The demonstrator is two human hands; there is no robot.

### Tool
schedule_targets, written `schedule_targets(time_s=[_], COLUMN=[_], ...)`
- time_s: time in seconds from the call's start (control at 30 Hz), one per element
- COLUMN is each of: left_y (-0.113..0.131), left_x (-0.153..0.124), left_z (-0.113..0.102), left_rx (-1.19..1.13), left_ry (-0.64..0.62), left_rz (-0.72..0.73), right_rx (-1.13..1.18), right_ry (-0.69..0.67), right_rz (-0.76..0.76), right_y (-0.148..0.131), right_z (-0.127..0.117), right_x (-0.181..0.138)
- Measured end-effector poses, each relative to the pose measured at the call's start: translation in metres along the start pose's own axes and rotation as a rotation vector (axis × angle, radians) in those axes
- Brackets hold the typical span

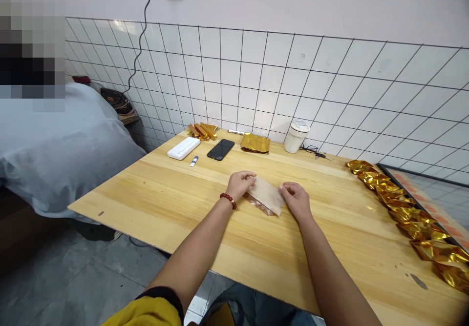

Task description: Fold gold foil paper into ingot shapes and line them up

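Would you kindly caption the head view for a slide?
The left hand pinches a pale sheet, the right hand at its opposite edge, folded foil lined along the table.

We extend our bare left forearm and bare right forearm forward. Our left hand, its wrist wearing a dark-red round-beaded bracelet, pinches with curled fingers; opposite, our right hand angles inward, fingers bent.

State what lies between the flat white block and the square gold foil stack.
In the head view, the black phone lies between the white block and the foil stack.
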State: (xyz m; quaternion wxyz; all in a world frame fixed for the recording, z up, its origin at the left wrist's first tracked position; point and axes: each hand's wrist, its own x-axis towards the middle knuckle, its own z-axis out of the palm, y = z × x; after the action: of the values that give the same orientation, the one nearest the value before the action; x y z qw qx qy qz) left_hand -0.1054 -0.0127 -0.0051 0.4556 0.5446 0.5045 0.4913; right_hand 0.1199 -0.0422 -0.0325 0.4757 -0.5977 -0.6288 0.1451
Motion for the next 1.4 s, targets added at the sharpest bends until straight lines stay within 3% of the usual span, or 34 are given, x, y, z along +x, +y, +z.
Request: schedule_targets(time_s=[0.23,0.33,0.5,0.73,0.9,1.03,1.13,1.27,1.4], left_y=[-0.002,0.000,-0.005,-0.009,-0.004,0.000,0.001,0.005,0.011], left_x=[-0.002,-0.003,0.001,0.005,0.002,0.001,-0.001,-0.007,-0.010], left_z=[0.004,0.005,0.006,0.003,0.003,0.003,0.008,0.017,0.017], left_rx=[0.384,0.475,0.483,0.474,0.566,0.439,0.208,-0.225,-0.535], left_ry=[-0.056,-0.065,-0.016,0.163,0.146,0.204,0.220,-0.033,-0.160], left_rz=[0.143,0.169,0.178,0.199,0.168,0.168,0.125,-0.172,-0.300], right_rx=[0.040,0.045,-0.156,-0.136,-0.092,0.101,0.252,0.415,0.507], right_ry=[-0.015,-0.114,-0.274,-0.228,-0.177,-0.146,-0.070,-0.003,0.017], right_rz=[-0.069,-0.182,-0.265,-0.149,-0.102,0.022,0.171,0.227,0.238], right_y=[-0.015,-0.025,-0.028,-0.013,-0.007,-0.004,-0.005,-0.007,-0.010], right_z=[-0.005,-0.006,-0.003,0.002,0.005,0.005,0.005,0.004,0.003], right_x=[0.000,-0.004,-0.012,-0.008,-0.006,-0.002,0.001,0.002,0.001])
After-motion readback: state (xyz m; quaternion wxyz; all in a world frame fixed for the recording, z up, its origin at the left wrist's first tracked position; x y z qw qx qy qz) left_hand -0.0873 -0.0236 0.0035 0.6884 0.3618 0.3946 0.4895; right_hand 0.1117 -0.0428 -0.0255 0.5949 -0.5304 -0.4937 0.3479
